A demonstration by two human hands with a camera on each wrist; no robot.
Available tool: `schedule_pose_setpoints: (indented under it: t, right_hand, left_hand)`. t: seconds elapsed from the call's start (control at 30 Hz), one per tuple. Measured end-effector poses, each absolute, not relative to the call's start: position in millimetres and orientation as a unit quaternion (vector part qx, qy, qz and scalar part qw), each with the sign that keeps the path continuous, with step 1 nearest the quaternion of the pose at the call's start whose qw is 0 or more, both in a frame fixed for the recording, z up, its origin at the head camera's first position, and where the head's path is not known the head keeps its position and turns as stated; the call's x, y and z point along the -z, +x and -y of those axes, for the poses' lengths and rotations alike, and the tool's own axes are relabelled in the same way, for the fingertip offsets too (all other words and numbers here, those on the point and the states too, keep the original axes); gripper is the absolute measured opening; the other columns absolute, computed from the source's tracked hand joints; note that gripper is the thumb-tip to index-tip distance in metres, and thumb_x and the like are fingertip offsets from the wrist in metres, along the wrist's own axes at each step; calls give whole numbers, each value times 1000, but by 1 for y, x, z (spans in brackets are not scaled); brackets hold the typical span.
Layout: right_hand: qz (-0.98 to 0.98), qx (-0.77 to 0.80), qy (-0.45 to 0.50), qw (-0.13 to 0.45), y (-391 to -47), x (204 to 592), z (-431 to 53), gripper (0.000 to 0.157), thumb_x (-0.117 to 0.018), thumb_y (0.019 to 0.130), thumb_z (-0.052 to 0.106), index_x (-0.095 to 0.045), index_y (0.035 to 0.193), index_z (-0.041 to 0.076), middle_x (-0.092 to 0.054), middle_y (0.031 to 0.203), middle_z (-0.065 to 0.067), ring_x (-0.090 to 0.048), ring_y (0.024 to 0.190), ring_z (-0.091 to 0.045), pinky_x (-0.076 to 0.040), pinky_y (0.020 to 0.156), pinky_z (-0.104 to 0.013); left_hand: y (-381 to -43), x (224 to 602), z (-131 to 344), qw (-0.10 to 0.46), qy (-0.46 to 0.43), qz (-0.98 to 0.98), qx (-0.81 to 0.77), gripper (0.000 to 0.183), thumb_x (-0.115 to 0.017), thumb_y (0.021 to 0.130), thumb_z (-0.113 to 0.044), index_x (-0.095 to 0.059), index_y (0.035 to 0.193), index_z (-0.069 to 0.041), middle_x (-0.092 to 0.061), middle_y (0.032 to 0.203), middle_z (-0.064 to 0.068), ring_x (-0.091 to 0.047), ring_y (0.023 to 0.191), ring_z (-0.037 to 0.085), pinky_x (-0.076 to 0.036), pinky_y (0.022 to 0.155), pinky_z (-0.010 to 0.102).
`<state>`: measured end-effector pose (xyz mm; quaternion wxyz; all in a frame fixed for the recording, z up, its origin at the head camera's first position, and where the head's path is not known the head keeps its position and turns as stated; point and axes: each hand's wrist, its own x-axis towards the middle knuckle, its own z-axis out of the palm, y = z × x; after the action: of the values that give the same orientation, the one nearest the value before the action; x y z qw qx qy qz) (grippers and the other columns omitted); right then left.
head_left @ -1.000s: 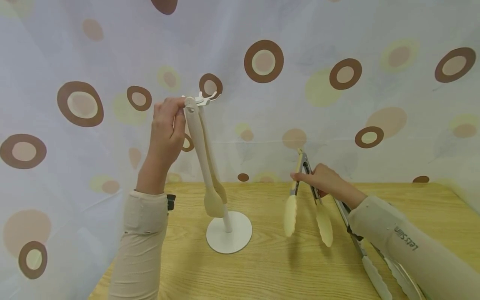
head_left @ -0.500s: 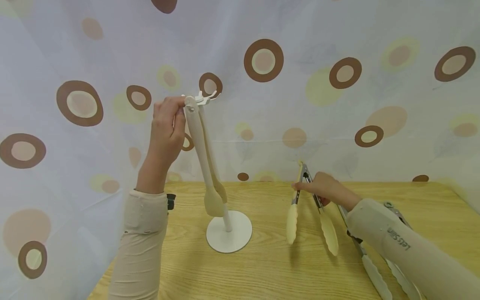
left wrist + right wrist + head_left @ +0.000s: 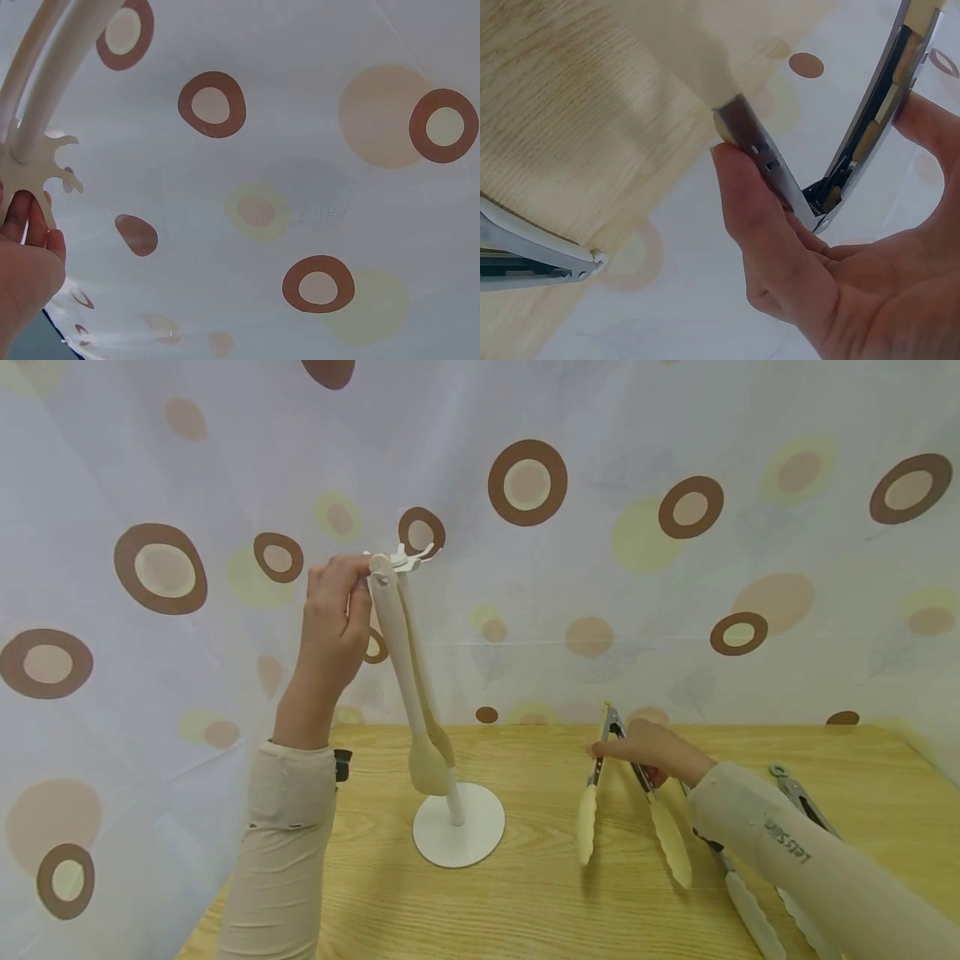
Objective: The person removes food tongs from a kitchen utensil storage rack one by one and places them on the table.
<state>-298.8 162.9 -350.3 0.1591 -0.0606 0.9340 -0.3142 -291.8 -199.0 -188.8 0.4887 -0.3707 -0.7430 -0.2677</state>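
Observation:
A white stand with a round base (image 3: 480,828) and a top of curved hooks (image 3: 64,180) stands upright. Cream utensils (image 3: 401,652) with spoon-like heads hang at it, a holed end uppermost. My left hand (image 3: 330,618) pinches the hook top beside that end. To the right, my right hand (image 3: 651,750) grips metal tongs (image 3: 769,154) by both arms, hinge up. Their yellow scalloped tips (image 3: 587,827) point down and spread apart, close over the table. In the right wrist view the thumb and the other fingers lie along opposite arms.
On the wooden table (image 3: 525,902), metal tongs with pale scalloped ends (image 3: 753,914) lie at the right, partly hidden by my right sleeve (image 3: 787,852). A ringed metal end (image 3: 795,789) shows beyond the sleeve. A dotted cloth (image 3: 480,468) hangs behind.
My right hand has lowered the yellow-tipped tongs and brought them slightly right, their arms spreading wider. The sleeve has uncovered the ringed metal end. My left hand stays at the stand's top.

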Motion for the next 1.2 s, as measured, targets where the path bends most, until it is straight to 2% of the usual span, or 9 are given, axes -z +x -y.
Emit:
schedule_pose_setpoints:
  t: [0.27, 0.37, 0.5, 0.63, 0.87, 1.0, 1.07, 1.13, 1.2]
  right_hand:
    - [-947, 264, -50, 174, -305, 362, -163, 53, -58, 85, 56, -34, 55, 20, -30, 45, 5, -32, 40, -9, -45, 44, -28]
    - [-948, 260, -48, 178, -305, 364, -162, 53, -59, 85, 55, -33, 56, 19, -28, 45, 5, -30, 40, -9, -47, 45, -30]
    - [-949, 249, -46, 185, -303, 364, -160, 50, -59, 84, 54, -44, 62, 12, -33, 46, 3, -37, 41, -11, -50, 48, -32]
    - [-950, 241, -40, 193, -301, 364, -160, 56, -59, 85, 53, -56, 89, -3, -37, 49, 0, -41, 43, -13, -47, 46, -30]
    - [-951, 231, -24, 202, -299, 366, -161, 47, -59, 84, 55, -44, 64, 15, -24, 45, 6, -23, 40, -8, -33, 40, -25]
    - [-949, 234, -15, 209, -300, 369, -161, 50, -61, 84, 54, -56, 81, 4, -20, 47, 6, -17, 42, -8, -27, 40, -24]
    - [-949, 233, -18, 210, -300, 370, -162, 61, -61, 84, 54, -58, 98, -6, -33, 52, 1, -25, 44, -10, -31, 42, -26]
    - [-949, 231, -22, 212, -300, 370, -163, 72, -61, 84, 53, -55, 114, -12, -50, 66, -9, -33, 45, -14, -37, 44, -29]
    - [-949, 230, -30, 212, -299, 370, -163, 81, -60, 85, 53, -47, 127, -16, -59, 94, -25, -48, 55, -21, -45, 51, -35]
  left_hand:
    - [-291, 188, 198, 487, -371, 743, 270, 23, -39, 95, 0, -58, 103, 8, -60, 101, 23, -52, 97, 38, -29, 90, 40]
    - [-290, 188, 198, 485, -370, 745, 271, 23, -38, 95, 0, -58, 103, 8, -60, 102, 24, -52, 97, 38, -29, 90, 40]
    - [-290, 189, 198, 484, -367, 745, 275, 24, -38, 95, -1, -59, 103, 8, -61, 102, 24, -52, 98, 38, -29, 90, 40]
    - [-290, 188, 198, 485, -365, 745, 276, 24, -38, 94, 0, -59, 103, 8, -61, 102, 24, -52, 98, 38, -29, 90, 40]
    - [-292, 189, 198, 487, -366, 745, 272, 24, -38, 95, -1, -59, 103, 8, -61, 102, 24, -52, 98, 38, -29, 90, 41]
    - [-292, 190, 199, 485, -363, 746, 277, 24, -39, 94, -1, -58, 103, 8, -61, 103, 24, -52, 99, 37, -29, 91, 40]
    - [-292, 190, 198, 485, -363, 745, 279, 24, -39, 94, -1, -58, 103, 9, -61, 103, 24, -52, 99, 37, -29, 91, 40]
    - [-292, 189, 198, 485, -363, 745, 279, 24, -39, 94, -1, -58, 103, 9, -61, 103, 24, -52, 99, 37, -29, 92, 40]
    - [-292, 189, 198, 485, -364, 744, 281, 24, -39, 94, -1, -58, 103, 9, -61, 102, 24, -52, 98, 37, -29, 91, 40]
